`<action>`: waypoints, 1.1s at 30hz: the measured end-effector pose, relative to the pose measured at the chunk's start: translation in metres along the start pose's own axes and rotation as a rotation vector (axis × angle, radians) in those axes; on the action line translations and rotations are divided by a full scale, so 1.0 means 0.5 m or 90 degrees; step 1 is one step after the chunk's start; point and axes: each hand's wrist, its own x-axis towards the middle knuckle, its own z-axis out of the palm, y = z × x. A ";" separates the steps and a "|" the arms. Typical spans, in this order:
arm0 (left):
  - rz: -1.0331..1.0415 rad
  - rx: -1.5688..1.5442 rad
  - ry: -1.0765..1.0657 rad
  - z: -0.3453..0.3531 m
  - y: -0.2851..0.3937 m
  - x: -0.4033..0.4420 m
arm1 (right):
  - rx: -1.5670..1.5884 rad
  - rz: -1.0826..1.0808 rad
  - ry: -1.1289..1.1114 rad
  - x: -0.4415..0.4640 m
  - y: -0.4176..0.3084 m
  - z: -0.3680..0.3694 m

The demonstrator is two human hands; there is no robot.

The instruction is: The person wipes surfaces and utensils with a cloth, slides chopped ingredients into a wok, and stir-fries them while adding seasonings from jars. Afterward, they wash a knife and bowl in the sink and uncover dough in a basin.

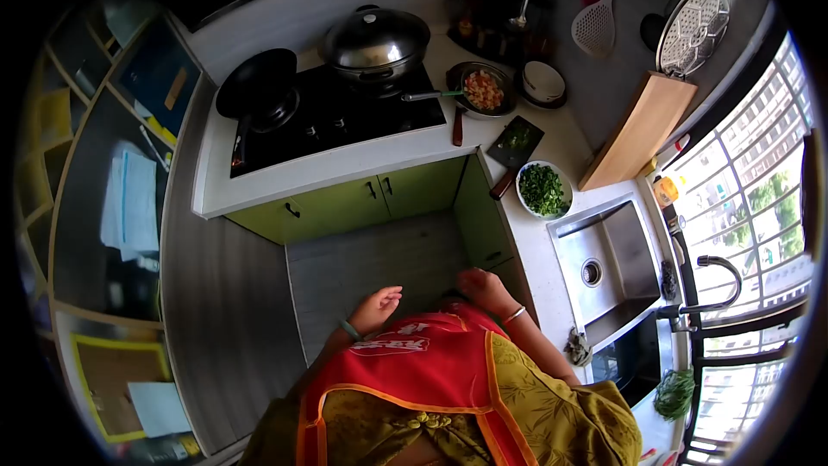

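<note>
My left hand [377,309] hangs in front of the red apron [414,349], its fingers loosely bent and nothing in them. On the other side my right hand [487,291] is held over the apron's upper edge, fingers curled in, with no object showing. Neither hand touches the counter. Ahead on the right counter stands a white bowl of chopped greens [543,190]. Beside it lies a cleaver [516,141] with green bits on its blade. Farther back, a pan [461,78] holds diced pink and orange food [483,91].
A lidded wok [376,43] and a black frying pan [259,86] stand on the black stove [345,112]. At right are a steel sink [634,246], a faucet [733,272], a leaning wooden board [638,131] and a bundle of greens [674,394]. Green cabinets [336,207] line the front.
</note>
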 end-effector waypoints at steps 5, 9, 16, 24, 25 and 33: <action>0.004 -0.078 -0.003 -0.048 -0.004 0.067 | -0.080 -0.018 0.025 0.090 0.055 -0.043; -0.012 -0.105 0.021 -0.114 0.026 0.124 | 0.038 0.117 0.015 0.185 0.083 -0.083; -0.090 -0.107 0.144 -0.271 0.091 0.165 | -0.021 0.051 -0.027 0.335 0.150 -0.062; 0.153 0.089 0.621 -0.516 0.113 0.174 | 0.178 0.158 -0.089 0.505 0.083 -0.018; 0.158 0.124 0.667 -0.549 0.130 0.181 | 0.177 0.165 -0.103 0.514 0.090 -0.015; -0.114 0.430 0.721 -0.851 0.173 0.250 | 0.151 0.219 -0.100 0.535 0.056 0.048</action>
